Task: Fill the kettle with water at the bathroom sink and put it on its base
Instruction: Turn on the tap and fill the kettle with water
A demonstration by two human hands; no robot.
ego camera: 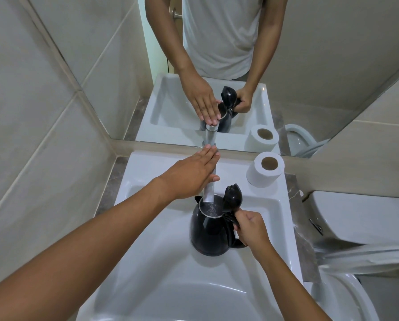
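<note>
Glossy black kettle [209, 230] gripped by handle in right hand [252, 228], lid flipped up, held inside white sink [147, 262]. Left hand [191, 176] laid flat, fingers extended, on chrome tap [209, 193] above kettle mouth.

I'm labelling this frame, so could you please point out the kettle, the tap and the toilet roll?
kettle [207, 235]: head view, black body.
tap [209, 193]: head view, metal spout.
toilet roll [256, 176]: head view, white side of the roll.
</note>
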